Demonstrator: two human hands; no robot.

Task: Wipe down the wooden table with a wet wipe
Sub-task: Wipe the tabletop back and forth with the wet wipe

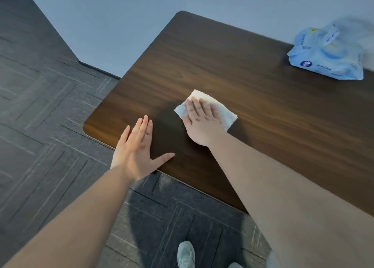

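Left hand (pixel 134 152) lies flat at the surface (pixel 253 81) edge, lower centre of frame, fingers pressed together, thumb splayed, holding nothing. Right hand (pixel 202 122) at centre presses the wet wipe (pixel 204 97) down, fingers spread. No wet streaks readable; I judge wiping underway, most left. Wipe packet (pixel 325 59) upper right.

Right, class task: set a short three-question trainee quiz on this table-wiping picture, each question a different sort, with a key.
1. True or false: the left hand presses the wet wipe.
2. Where does the blue wet-wipe pack lie? A) on the floor B) at the wooden table's far right C) under the right hand
3. Fill in: the left hand rests flat near the table's near ____.

Key: 1 false; 2 B; 3 edge.
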